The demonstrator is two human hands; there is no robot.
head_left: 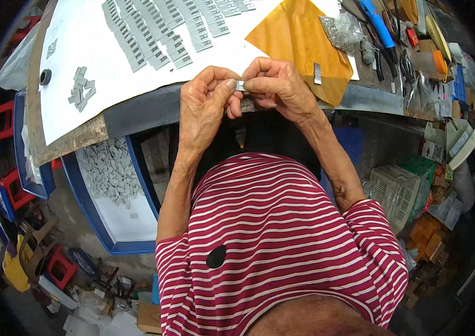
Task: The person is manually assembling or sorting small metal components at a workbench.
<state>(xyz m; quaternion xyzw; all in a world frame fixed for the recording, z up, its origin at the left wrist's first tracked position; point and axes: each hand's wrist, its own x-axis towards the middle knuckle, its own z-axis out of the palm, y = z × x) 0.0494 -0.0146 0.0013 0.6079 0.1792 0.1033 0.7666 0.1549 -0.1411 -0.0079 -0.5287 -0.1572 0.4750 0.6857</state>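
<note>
At the front edge of the worktable, my left hand (207,101) and my right hand (285,88) meet fingertip to fingertip. Both pinch a small light grey piece (240,85), mostly covered by the fingers. Beyond them, rows of flat grey pieces with dark slots (148,31) lie on white paper (89,39). A loose heap of similar grey pieces (82,89) sits to the left. Beside my right hand, one small grey strip (317,73) rests on a brown paper sheet (288,33).
A plastic bag of tiny metal parts (338,35) and a blue-handled tool (377,23) lie at the right, among cluttered hand tools. Below the table's left side, a blue tray (95,224) holds many grey pieces. Boxes (397,190) crowd the right floor.
</note>
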